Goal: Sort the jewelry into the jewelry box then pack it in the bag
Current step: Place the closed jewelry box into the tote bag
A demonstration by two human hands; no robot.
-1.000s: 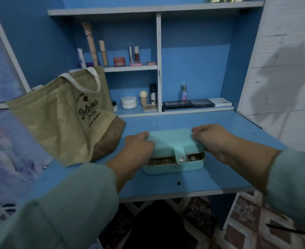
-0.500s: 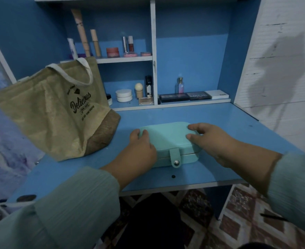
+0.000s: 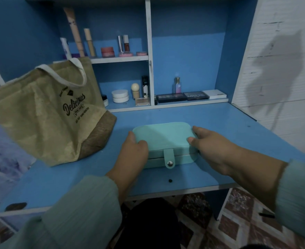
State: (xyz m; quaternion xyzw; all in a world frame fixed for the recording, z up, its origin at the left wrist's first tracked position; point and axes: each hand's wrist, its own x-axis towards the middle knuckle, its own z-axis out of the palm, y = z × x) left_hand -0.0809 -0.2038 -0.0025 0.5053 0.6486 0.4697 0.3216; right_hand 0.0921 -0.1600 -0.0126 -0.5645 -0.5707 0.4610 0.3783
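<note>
Both hands [image 3: 168, 150] around closed jewelry box [image 3: 163, 136] beside bag [image 3: 46, 112]

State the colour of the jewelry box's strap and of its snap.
The strap is mint green like the jewelry box; its snap is silver. Head view.

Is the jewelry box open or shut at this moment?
Shut: the jewelry box lid lies flat on its base, strap down over the front. Whether the snap is fastened, cannot tell.

Mint-green jewelry box [image 3: 163, 139] on a blue desk [image 3: 229, 126] — tan bag [image 3: 46, 112] with dark lettering, seemingly brown-based — pale green sleeves [image 3: 87, 209].
</note>
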